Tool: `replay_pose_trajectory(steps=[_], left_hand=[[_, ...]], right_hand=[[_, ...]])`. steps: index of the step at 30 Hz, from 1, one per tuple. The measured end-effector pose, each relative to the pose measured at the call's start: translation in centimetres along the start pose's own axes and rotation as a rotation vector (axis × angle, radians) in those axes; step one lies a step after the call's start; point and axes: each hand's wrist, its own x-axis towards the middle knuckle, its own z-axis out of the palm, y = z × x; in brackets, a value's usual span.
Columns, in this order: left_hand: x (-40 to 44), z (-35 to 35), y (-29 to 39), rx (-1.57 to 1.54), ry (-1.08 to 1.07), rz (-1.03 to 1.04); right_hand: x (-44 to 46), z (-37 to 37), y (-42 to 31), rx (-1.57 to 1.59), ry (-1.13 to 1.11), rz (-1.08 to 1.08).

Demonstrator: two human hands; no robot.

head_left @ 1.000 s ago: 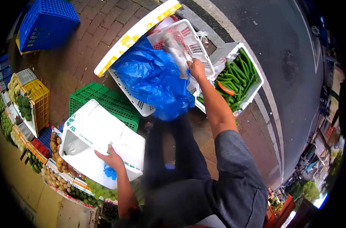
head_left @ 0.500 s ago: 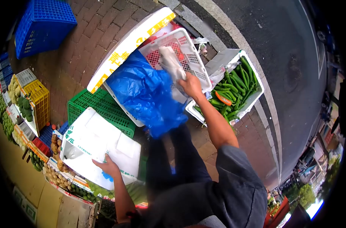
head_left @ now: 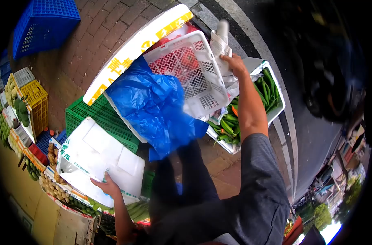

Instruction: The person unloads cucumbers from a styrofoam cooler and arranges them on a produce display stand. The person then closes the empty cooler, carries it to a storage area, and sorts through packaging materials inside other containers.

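My right hand (head_left: 234, 64) is closed on a pale wrapped roll (head_left: 221, 41), at the right side of a white plastic basket (head_left: 212, 87). Blue plastic bags (head_left: 153, 102) are heaped over the basket's left part. Against the white foam box (head_left: 108, 153) rests my left hand (head_left: 108, 185), its thumb and fingers apart on the edge. Green peppers (head_left: 269, 92) fill another foam box to the right, partly hidden behind my right forearm. A white foam lid with yellow tape (head_left: 133, 53) leans along the basket's upper left side.
A green crate (head_left: 100, 118) lies between the foam box and basket. A blue crate (head_left: 45, 26) stands at the upper left. Vegetable trays and a yellow crate (head_left: 35, 104) line the left. A dark vehicle (head_left: 324, 65), blurred, is on the road at right.
The roll has moved out of the basket, up and to the right, in my right hand. My left hand stays at the foam box. A dark vehicle has appeared on the road.
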Motion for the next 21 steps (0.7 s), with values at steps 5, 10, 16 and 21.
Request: replay_pose_trajectory(steps=[5,10,16,21], left_hand=[[1.2,1.4,-1.6,-0.137,-0.017,0.042],[1.5,-1.3,-1.6,-0.139,-0.028,-0.010],[1.9,-6.1,-7.2,0.004,0.023,-0.060],[0.6,-12.9,-8.4,0.035,-0.006,-0.062]], right_hand=[[7.8,3.8,4.6,-0.559,0.324,-0.149],[0.5,2.3,2.0,-0.575,0.480,-0.221],[-20.5,-0.5,-3.0,-0.231,0.439,-0.543],[-48.0,8.8,-10.0,-0.121,0.327,-0.670]])
